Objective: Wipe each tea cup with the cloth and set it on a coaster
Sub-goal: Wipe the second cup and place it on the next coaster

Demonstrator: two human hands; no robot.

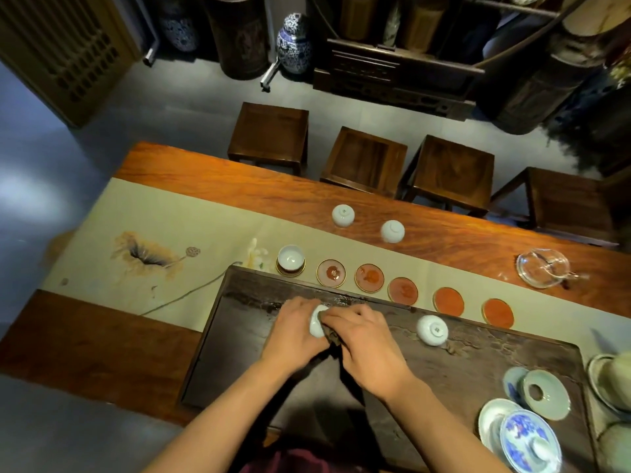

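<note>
Left hand (293, 331) grip round white cup (317, 325), right hand (363, 346) grip pinching brown cloth (333, 337) vs cup, over dark tray (478, 356)

Both hands seemingly curled, touching

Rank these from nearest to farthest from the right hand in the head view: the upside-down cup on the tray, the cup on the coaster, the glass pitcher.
1. Upside-down cup, on the tray, right.
2. Cup on the coaster, row's left end.
3. Glass pitcher, far right.
</note>
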